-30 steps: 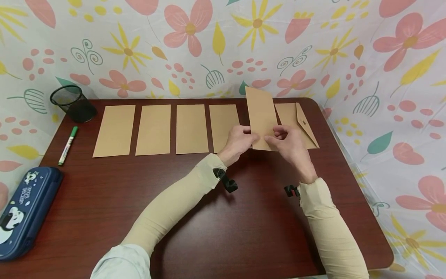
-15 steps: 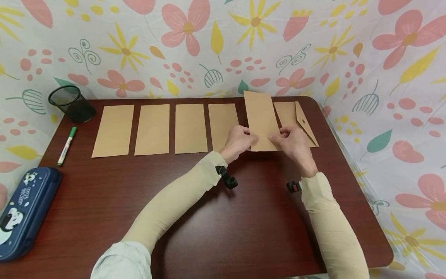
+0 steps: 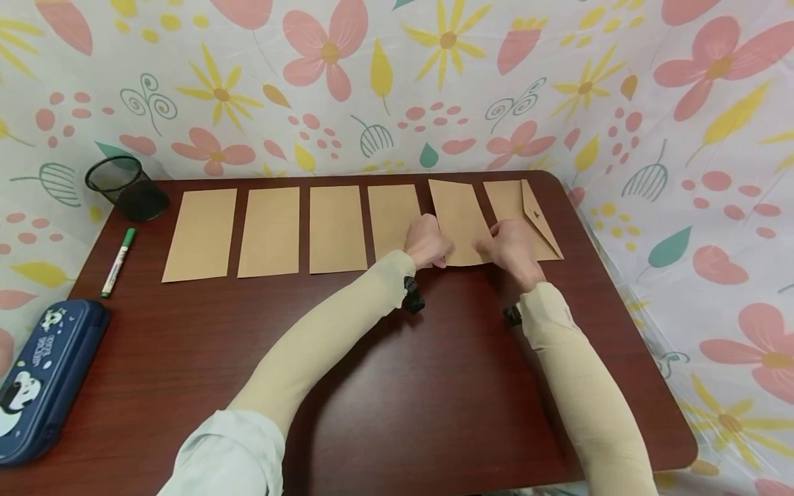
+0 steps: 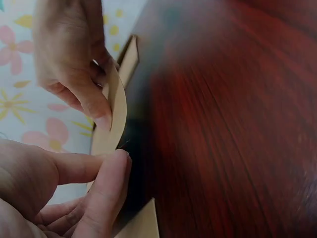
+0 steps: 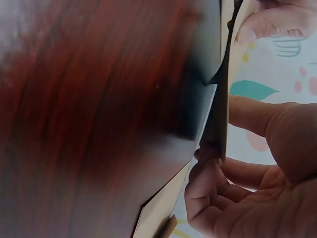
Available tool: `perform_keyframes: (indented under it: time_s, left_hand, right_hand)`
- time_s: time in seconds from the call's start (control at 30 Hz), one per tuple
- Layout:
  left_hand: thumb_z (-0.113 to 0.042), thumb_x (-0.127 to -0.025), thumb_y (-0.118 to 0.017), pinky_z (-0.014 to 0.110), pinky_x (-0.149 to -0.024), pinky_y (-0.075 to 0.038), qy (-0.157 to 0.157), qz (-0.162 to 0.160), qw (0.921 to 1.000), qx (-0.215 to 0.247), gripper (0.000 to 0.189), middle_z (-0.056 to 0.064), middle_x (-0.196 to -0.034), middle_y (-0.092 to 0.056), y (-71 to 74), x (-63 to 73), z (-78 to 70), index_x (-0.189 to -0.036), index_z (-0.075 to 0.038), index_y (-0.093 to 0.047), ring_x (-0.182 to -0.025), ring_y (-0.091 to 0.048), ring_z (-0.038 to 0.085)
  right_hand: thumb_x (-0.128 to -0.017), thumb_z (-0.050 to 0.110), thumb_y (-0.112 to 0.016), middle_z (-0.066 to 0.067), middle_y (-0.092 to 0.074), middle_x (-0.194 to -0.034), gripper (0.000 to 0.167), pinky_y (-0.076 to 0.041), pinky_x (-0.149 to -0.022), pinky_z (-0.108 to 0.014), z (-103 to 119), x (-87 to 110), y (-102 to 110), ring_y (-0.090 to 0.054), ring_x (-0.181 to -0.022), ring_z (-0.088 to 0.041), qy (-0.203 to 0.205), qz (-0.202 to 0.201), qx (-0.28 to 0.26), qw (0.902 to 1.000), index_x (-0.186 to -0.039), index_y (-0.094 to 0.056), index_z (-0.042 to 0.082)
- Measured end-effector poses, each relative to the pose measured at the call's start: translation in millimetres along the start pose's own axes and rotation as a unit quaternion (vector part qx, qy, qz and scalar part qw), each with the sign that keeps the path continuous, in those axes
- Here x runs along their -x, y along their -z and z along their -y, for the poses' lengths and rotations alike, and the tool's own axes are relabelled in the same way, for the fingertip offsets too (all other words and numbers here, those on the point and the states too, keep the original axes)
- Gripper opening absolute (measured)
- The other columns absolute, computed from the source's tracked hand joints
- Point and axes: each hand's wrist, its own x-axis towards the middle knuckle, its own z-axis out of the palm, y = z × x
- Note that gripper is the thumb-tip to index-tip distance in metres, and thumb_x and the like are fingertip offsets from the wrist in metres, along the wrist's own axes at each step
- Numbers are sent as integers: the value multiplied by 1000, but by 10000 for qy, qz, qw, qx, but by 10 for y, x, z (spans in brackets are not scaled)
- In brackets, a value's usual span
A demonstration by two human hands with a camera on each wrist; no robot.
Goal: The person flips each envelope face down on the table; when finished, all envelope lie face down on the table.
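Both hands hold a brown paper envelope [image 3: 460, 222], fifth from the left in a row at the table's back. My left hand [image 3: 428, 241] pinches its left near corner between thumb and finger. At the right near corner, my right hand [image 3: 513, 248] grips it with the thumb on top and fingers beneath. In the left wrist view the near edge of this envelope [image 4: 117, 111] bows between the hands. From the right wrist view, its near end [image 5: 223, 114] stands off the tabletop. To its right lies an envelope with a folded flap [image 3: 541, 219], partly behind my right hand.
Several flat brown envelopes [image 3: 269, 233] lie evenly spaced to the left on the dark wooden table [image 3: 372, 386]. A black mesh pen cup [image 3: 141, 198], a green-capped marker [image 3: 118, 263] and a blue pencil case [image 3: 56, 372] line the left side. A flowered cloth [image 3: 236, 62] hangs behind.
The envelope's raised far end has come down toward the table, so it lies lower in line with the row. Both hands have tipped forward with it and kept their hold.
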Motion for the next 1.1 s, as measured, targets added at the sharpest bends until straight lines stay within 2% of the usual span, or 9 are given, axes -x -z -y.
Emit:
perform_keyframes:
  time_s: [0.13, 0.17, 0.23, 0.4, 0.73, 0.83, 0.9, 1.03, 1.1]
  left_hand:
    - [-5, -79, -71, 28, -50, -60, -20, 68, 9992, -403, 13, 6, -57, -74, -134, -313, 139, -66, -6, -73, -49, -75, 18]
    - [-6, -80, -72, 28, -52, -61, -45, 112, 9990, -422, 11, 6, -58, -75, -139, -336, 149, -69, -5, -74, -50, -75, 18]
    - [-8, -81, -75, 28, -54, -63, -49, 140, 9988, -458, 7, 7, -61, -76, -159, -373, 165, -76, -3, -76, -51, -76, 18]
    - [-13, -85, -82, 26, -53, -62, -121, 71, 9975, -694, 12, 6, -64, -76, -201, -409, 175, -77, -6, -77, -50, -75, 15]
    - [-13, -88, -73, 24, -48, -58, -655, -93, 9880, -1395, 21, 3, -56, -73, -245, -413, 209, -68, -9, -75, -44, -70, 12]
    - [-10, -87, -71, 25, -48, -59, -735, -90, 9865, -1461, 19, 2, -55, -73, -259, -422, 213, -69, -9, -76, -44, -71, 12]
    - [-8, -86, -69, 26, -47, -59, -769, -86, 9854, -1514, 18, 2, -54, -72, -263, -407, 202, -69, -9, -76, -44, -70, 12]
    - [-8, -89, -65, 26, -45, -57, -802, -178, 9843, -1564, 24, 1, -50, -69, -250, -371, 175, -68, -10, -75, -42, -68, 13]
    - [-13, -93, -65, 26, -45, -55, -802, -290, 9838, -1576, 30, 1, -48, -67, -246, -346, 159, -64, -12, -72, -41, -68, 13]
  right_hand:
    - [-86, 41, -83, -5, -61, -77, 37, -47, -62, -35, -85, -102, -102, -57, -76, -26, -43, 95, 31, 9999, -80, -70, 7]
    - [-86, 41, -83, -3, -59, -76, 37, -46, -62, -34, -91, -111, -114, -56, -76, -25, -72, 124, 13, 9999, -80, -69, 8]
    - [-87, 41, -82, 0, -53, -73, 38, -45, -60, -34, -87, -110, -127, -53, -73, -24, -131, 193, 37, 9997, -77, -65, 8]
    - [-87, 40, -80, 2, -40, -67, 45, -41, -57, -37, -85, -121, -145, -44, -69, -23, -176, 158, 276, 9993, -66, -55, 11]
    - [-88, 42, -80, -3, -56, -68, 46, -47, -57, -36, -75, -110, -136, -53, -69, -24, -256, 81, 585, 9979, -61, -61, 10]
    - [-90, 41, -78, -3, -60, -72, 40, -46, -59, -37, 37, 22, 10, -54, -69, -24, -197, 174, 320, 9991, -69, -65, 9]
    - [-93, 38, -77, -8, -65, -80, 37, -48, -64, -39, 161, 179, 184, -57, -75, -27, -129, 136, 93, 9998, -81, -69, 5]
    - [-100, 33, -75, -23, -75, -103, 35, -55, -77, -48, 291, 437, 547, -67, -92, -37, -53, -285, -102, 9995, -104, -74, -2]
    - [-102, 31, -74, -31, -75, -115, 37, -56, -84, -54, 241, 483, 677, -68, -100, -44, 8, -395, -76, 9992, -109, -74, -5]
